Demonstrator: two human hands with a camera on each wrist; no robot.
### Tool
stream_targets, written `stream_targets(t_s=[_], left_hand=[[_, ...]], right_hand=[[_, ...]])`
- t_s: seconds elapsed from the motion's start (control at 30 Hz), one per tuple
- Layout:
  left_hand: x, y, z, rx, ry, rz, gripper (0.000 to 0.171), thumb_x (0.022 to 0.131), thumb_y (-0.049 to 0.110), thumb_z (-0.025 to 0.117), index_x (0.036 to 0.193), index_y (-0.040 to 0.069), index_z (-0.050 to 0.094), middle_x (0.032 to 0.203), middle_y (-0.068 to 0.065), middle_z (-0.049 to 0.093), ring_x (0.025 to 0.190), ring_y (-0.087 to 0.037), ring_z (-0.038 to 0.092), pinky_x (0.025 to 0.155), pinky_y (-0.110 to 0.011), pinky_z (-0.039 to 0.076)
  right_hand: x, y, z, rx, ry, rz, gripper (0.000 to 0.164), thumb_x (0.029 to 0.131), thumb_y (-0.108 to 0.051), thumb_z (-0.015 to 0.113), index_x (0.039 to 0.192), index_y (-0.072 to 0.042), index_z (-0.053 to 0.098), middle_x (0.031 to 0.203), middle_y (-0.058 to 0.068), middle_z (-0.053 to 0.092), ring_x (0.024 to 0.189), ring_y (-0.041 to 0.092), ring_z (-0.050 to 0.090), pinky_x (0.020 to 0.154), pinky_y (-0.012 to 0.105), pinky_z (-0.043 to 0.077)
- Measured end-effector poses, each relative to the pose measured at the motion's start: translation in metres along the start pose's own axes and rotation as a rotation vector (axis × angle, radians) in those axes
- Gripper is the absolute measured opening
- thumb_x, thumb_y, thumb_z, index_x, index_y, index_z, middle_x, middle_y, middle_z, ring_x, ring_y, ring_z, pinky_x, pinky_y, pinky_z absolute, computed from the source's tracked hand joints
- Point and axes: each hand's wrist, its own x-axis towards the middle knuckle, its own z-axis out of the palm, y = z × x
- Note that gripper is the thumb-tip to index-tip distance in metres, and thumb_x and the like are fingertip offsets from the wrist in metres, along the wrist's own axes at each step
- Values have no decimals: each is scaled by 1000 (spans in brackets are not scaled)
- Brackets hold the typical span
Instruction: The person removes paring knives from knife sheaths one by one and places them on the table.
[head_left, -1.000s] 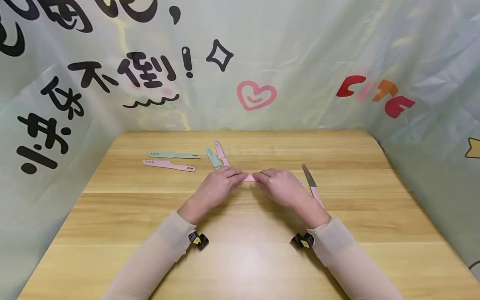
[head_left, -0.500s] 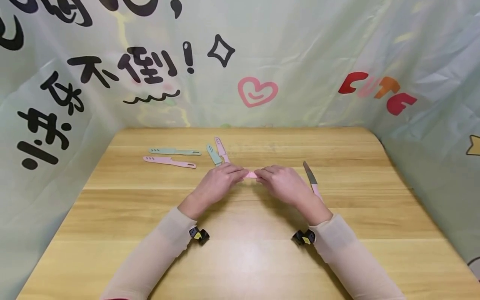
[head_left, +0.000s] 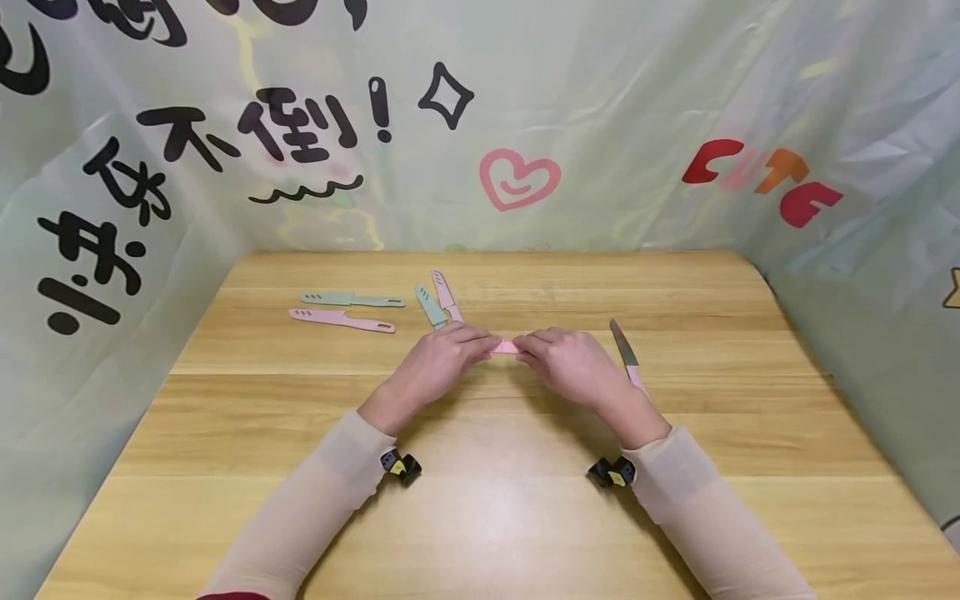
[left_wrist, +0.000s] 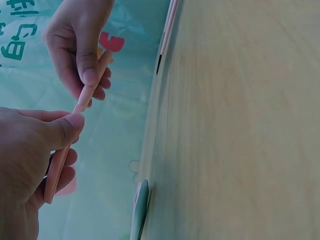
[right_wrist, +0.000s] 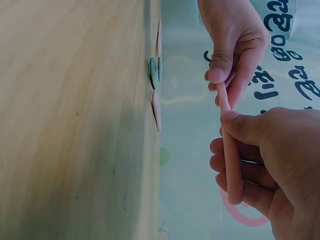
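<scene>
Both hands grip one slim pink knife (head_left: 506, 347), held level over the middle of the table; no bare metal shows on it. My left hand (head_left: 441, 360) pinches one half between thumb and curled fingers. At the other half, my right hand (head_left: 573, 368) does the same, its thumb along the thicker pink part (right_wrist: 233, 170) in the right wrist view. A short pink stretch shows between the two hands. Behind the left hand lie a green knife sheath (head_left: 430, 305) and a pink one (head_left: 444, 292). Beyond the right hand lies a knife (head_left: 625, 343) with a bare grey blade and pink handle.
Two sheathed knives, one green (head_left: 352, 299) and one pink (head_left: 341, 318), lie side by side at the back left of the wooden table (head_left: 495, 500). A printed curtain (head_left: 600, 100) rises along the table's back and sides.
The head view has tilted slightly, so the table and hands sit a little higher in it. Both hands keep their grip on the pink knife, with almost no movement.
</scene>
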Motion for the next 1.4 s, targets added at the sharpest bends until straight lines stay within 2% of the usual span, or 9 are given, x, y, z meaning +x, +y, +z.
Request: stream_targets(t_s=[0.93, 1.17, 1.4], left_hand=[[1, 0, -1, -26, -7, -2, 30, 93, 17, 68, 123, 12, 69, 118, -4, 69, 106, -19, 63, 96, -32, 52], [1, -2, -2, -34, 15, 8, 31, 88, 15, 74, 119, 12, 71, 115, -4, 70, 105, -20, 64, 97, -33, 51], [2, -3, -5, -25, 9, 8, 30, 90, 17, 72, 119, 11, 71, 115, -3, 70, 104, -19, 65, 95, -30, 52]], right_hand=[[0, 2, -4, 24, -37, 7, 20, 92, -19, 70, 107, -6, 73, 98, 6, 73, 86, 23, 70, 70, 39, 60], [0, 3, -5, 39, -12, 9, 18, 90, -17, 73, 104, -6, 73, 94, 5, 73, 81, 21, 70, 65, 38, 59], [-1, 5, -4, 37, 4, 6, 18, 89, -16, 74, 103, -6, 74, 93, 5, 73, 79, 20, 70, 63, 37, 59]])
